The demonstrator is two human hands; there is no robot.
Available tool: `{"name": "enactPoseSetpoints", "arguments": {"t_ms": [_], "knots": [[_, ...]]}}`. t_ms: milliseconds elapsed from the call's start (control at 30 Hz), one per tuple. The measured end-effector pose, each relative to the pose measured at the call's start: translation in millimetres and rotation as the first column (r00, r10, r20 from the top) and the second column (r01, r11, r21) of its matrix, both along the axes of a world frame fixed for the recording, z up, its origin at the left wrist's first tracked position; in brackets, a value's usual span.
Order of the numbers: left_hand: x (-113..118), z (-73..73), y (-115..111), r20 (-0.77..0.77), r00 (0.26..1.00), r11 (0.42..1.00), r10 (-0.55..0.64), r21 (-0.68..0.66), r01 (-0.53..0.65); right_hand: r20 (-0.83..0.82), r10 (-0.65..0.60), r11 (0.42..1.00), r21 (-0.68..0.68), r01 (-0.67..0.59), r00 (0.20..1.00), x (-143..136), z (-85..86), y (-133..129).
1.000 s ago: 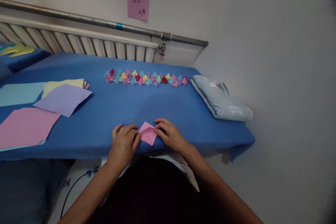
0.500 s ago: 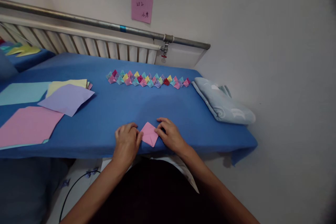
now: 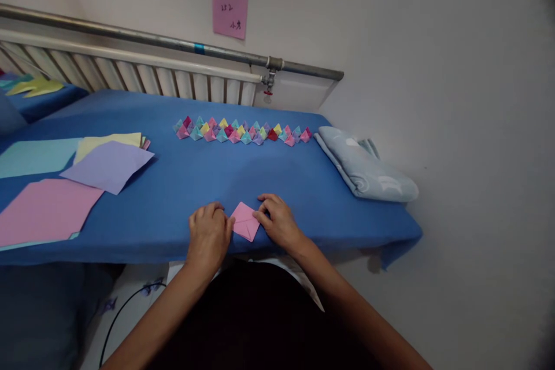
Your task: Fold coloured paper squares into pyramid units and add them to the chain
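A folded pink paper square (image 3: 245,222) lies near the front edge of the blue-covered table, turned with one corner toward me and creases showing on its face. At its left corner, my left hand (image 3: 208,236) pinches the paper between thumb and curled fingers. My right hand (image 3: 277,221) grips the right corner with thumb and fingers. Farther back, several small folded paper pieces (image 3: 243,132) in pink, yellow, blue, purple and red stand in rows.
Loose sheets lie to the left: a purple sheet (image 3: 110,165), a pink sheet (image 3: 50,211) and a light blue sheet (image 3: 37,156). A folded pale blue blanket (image 3: 368,165) rests at the right end. Behind the blue cloth (image 3: 173,179) runs a radiator (image 3: 165,78) with a pipe.
The whole view has shifted slightly. Both hands keep their hold on the pink paper, which looks almost the same as before.
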State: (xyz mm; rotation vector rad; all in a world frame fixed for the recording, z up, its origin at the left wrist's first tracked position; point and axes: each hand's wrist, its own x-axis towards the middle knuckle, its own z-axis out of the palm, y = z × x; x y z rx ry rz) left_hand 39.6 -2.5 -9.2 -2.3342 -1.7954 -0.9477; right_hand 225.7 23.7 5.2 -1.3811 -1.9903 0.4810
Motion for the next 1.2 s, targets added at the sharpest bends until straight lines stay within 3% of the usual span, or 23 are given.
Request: {"name": "enactPoseSetpoints", "arguments": {"t_ms": [233, 367, 533, 700, 767, 900, 1067, 1200], "knots": [[-8.0, 6.8, 1.3, -0.051, 0.999, 0.997, -0.018, -0.070, 0.015, 0.166, -0.085, 0.995, -0.041, 0.093, 0.983, 4.2, 5.9, -2.3], [-14.1, 7.3, 4.4, -0.170, 0.974, 0.989, -0.148, -0.002, 0.150, 0.224, -0.099, 0.992, -0.059, 0.115, 0.969, 10.8, 9.2, -2.4], [-18.0, 8.1, 6.3, -0.250, 0.901, 0.924, -0.354, 0.054, 0.378, 0.236, -0.091, 0.992, -0.060, 0.108, 0.967, 21.3, 7.7, 0.7], [-16.0, 8.8, 4.7, -0.230, 0.881, 0.900, -0.412, 0.049, 0.434, 0.219, -0.117, 0.993, 0.005, 0.119, 0.969, 14.7, 23.8, -10.2], [-14.3, 7.7, 4.5, -0.223, 0.879, 0.896, -0.421, 0.053, 0.442, 0.125, -0.029, 0.997, 0.080, 0.020, 0.992, 4.1, 30.6, -16.6], [-16.1, 3.5, 7.2, -0.182, 0.875, 0.884, -0.449, 0.048, 0.464, 0.047, 0.276, 0.961, -0.004, -0.276, 0.960, -12.0, 26.7, -18.5], [-28.6, 1.4, 8.5, -0.143, 0.871, 0.876, -0.471, 0.042, 0.480, -0.010, 0.298, 0.954, -0.029, -0.298, 0.954, -6.7, 9.7, -8.8], [-35.1, 2.8, 4.4, -0.127, 0.880, 0.883, -0.458, 0.054, 0.467, 0.040, 0.351, 0.936, -0.035, -0.349, 0.936, -2.6, 10.4, -8.1]]}}
